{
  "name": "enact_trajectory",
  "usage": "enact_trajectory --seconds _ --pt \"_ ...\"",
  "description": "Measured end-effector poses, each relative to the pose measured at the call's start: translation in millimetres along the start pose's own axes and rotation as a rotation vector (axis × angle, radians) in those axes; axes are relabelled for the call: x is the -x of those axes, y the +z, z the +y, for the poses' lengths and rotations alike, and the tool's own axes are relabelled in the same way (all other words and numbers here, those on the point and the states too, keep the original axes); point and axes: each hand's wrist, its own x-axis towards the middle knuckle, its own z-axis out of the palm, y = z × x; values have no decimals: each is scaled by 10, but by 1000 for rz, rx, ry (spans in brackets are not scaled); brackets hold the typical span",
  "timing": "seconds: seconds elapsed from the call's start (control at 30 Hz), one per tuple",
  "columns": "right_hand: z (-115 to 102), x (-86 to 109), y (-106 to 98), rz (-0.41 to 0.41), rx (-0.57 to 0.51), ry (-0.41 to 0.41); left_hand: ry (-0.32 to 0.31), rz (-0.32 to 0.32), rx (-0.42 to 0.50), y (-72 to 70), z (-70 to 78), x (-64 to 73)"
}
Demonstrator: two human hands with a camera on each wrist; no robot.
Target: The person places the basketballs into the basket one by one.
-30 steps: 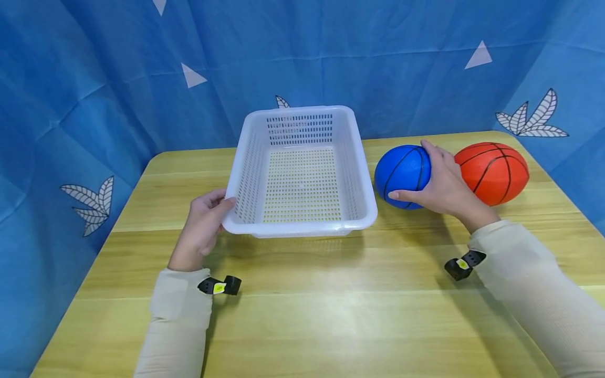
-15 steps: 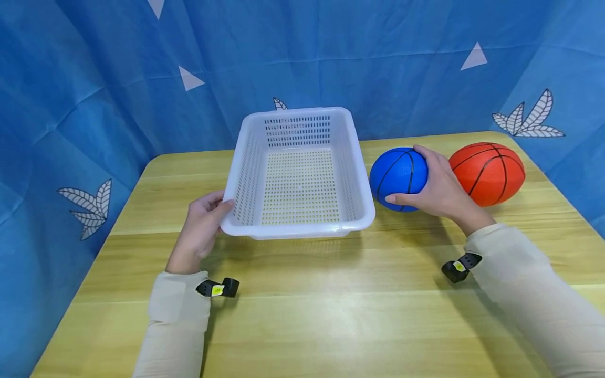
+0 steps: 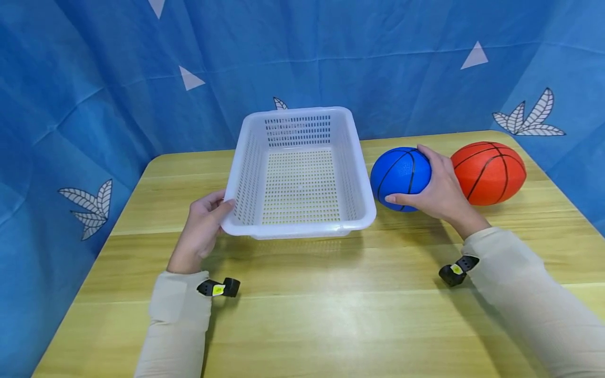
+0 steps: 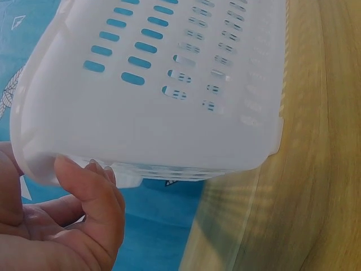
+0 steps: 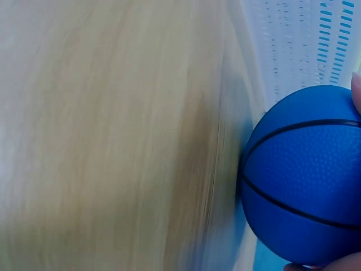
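Hands are two in front of me, and both are holding something. The right hand (image 3: 439, 189) is spread round the blue ball (image 3: 399, 178), thumb at its near side and fingers over its far side. The left hand (image 3: 200, 223) pinches the rim of the white basket (image 3: 302, 229), thumb above and fingers bent below.

I take twelve o'clock as the far edge of the table (image 3: 302, 315). Basket there is one, and the left hand meets it between eight and nine o'clock. Balls are two: the blue one sits at three o'clock from the basket, just beside its wall, and the red ball (image 3: 491, 173) lies farther on at three o'clock. If the blue ball touches the table or the basket, I cannot tell.

As for what stands in the way, the right hand comes between the two balls; it covers the right part of the blue one and a little of the red one's left edge. The basket's side wall stands at nine o'clock from the blue ball.

Sleeves are two, the left sleeve (image 3: 177, 320) and the right sleeve (image 3: 524, 283), each with one black device (image 3: 230, 287). At twelve hangs a blue curtain (image 3: 378, 31) with three pale triangles (image 3: 475, 56) and three leaf prints (image 3: 529, 118); the basket covers part of one print.
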Motion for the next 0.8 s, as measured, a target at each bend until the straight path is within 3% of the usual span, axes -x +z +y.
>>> enact_trajectory --seconds 0.53,0.8 --pt "-11 -6 36 18 -25 27 -4 -1 6 -3 -5 4" --pt "-74 -27 -4 50 -14 -8 -15 1 -8 -6 -4 3"
